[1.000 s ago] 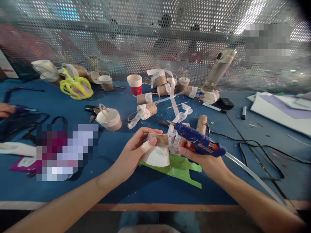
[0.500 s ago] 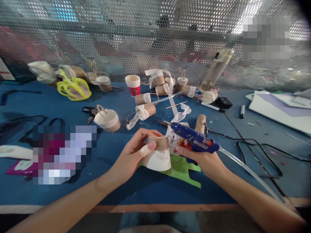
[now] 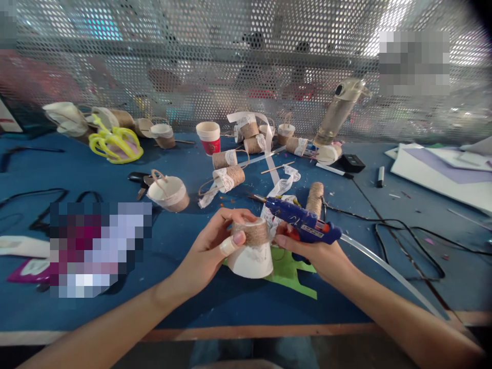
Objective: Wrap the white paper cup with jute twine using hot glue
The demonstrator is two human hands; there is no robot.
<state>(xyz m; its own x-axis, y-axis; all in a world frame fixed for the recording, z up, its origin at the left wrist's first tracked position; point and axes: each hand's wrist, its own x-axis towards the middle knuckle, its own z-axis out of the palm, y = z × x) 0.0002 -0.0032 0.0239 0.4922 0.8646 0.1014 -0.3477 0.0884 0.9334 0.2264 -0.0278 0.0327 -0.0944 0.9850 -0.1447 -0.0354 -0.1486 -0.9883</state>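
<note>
My left hand (image 3: pixel 219 240) is closed around a white paper cup (image 3: pixel 250 262) whose narrow end, wrapped in brown twine, points up. A bandage covers part of the left thumb. In my right hand (image 3: pixel 311 251) is a blue hot glue gun (image 3: pixel 302 218), gripped by its handle, with its nozzle pointing left above and behind the cup. A clear glue stick (image 3: pixel 384 264) trails from its back end. Green paper (image 3: pixel 288 279) lies under the cup. Behind the glue gun stand a roll of twine (image 3: pixel 315 199) and white lace (image 3: pixel 286 183).
Twine-wrapped cups (image 3: pixel 228 178) lie across the back, near a red-and-white cup stack (image 3: pixel 208 138). A handled cup (image 3: pixel 169 192) and scissors (image 3: pixel 142 180) sit left, behind a blurred patch. A black cord (image 3: pixel 384 241) loops at right. A metal mesh (image 3: pixel 215 61) closes the back.
The cup in my left hand has tipped slightly and sits a little lower in view. The glue gun has shifted slightly left. The whole view has moved a little.
</note>
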